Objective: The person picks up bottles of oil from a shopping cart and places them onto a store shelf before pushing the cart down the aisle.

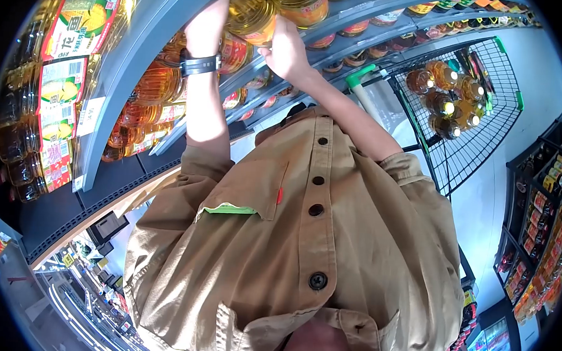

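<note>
At the top of the head view, an oil bottle [251, 12] with yellow oil and an orange label is at a grey shelf. My right hand [290, 52] is at its lower right side, with fingers curled against the label. My left hand [207, 22], with a dark watch [201, 65] on its wrist, reaches up along the bottle's left side. The fingers of that hand are hidden, so its grip does not show. Another oil bottle [302, 5] stands just to the right of the first.
A curved shelf edge [118, 62] runs close by my left arm. Large oil bottles [79, 25] line the left, and amber bottles [155, 83] fill a tier below. To my right, a wire shopping cart [447, 165] carries several bottles. Another stocked rack [533, 214] stands at far right.
</note>
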The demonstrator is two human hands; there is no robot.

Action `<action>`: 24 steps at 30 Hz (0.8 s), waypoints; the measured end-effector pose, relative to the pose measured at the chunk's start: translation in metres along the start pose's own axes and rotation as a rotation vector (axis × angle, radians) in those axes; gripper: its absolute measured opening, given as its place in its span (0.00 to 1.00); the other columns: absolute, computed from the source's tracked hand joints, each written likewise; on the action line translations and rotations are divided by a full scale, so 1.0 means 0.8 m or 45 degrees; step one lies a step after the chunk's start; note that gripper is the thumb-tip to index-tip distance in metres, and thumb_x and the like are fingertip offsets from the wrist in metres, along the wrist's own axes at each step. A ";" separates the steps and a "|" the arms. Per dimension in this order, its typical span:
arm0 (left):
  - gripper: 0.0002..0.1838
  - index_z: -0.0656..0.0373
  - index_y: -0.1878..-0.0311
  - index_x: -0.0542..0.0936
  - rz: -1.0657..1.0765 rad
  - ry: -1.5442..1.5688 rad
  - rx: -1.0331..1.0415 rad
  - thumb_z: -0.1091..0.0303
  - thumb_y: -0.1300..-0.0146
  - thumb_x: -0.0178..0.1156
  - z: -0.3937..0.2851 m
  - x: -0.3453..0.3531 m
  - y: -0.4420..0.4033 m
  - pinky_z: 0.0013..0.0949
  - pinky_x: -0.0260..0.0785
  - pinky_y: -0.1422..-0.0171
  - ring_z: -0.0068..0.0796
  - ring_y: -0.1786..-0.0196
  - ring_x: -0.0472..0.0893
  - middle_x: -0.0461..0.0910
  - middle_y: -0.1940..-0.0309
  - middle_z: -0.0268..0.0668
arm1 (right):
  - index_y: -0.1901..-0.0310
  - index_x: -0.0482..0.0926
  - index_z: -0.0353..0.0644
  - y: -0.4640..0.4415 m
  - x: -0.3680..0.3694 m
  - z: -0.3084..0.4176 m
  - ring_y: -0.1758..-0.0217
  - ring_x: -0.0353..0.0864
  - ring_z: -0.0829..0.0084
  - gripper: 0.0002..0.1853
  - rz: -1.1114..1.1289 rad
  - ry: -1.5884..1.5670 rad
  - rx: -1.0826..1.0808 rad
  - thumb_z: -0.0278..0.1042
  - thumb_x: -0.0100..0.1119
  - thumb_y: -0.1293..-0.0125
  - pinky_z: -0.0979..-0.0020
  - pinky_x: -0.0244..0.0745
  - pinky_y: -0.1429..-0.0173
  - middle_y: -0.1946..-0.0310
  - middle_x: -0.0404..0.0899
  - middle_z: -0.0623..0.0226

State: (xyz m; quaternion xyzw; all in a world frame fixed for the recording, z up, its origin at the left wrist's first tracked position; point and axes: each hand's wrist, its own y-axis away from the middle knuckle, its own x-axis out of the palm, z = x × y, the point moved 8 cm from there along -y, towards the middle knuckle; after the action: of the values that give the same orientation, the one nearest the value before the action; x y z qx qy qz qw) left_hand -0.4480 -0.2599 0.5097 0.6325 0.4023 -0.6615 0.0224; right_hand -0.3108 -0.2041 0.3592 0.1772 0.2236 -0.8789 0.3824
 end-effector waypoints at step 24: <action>0.15 0.62 0.56 0.85 -0.153 0.010 -0.084 0.59 0.30 0.58 -0.019 -0.012 0.010 0.45 0.75 0.53 0.49 0.58 0.85 0.86 0.62 0.49 | 0.32 0.58 0.19 0.002 0.012 -0.024 0.34 0.71 0.43 0.43 0.157 -0.077 0.046 0.31 0.70 0.45 0.61 0.71 0.31 0.35 0.65 0.33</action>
State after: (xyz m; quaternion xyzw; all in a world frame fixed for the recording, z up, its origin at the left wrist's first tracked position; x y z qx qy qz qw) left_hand -0.4294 -0.2615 0.5159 0.6088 0.4612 -0.6455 0.0020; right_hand -0.3127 -0.2008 0.3384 0.1707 0.1847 -0.8625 0.4391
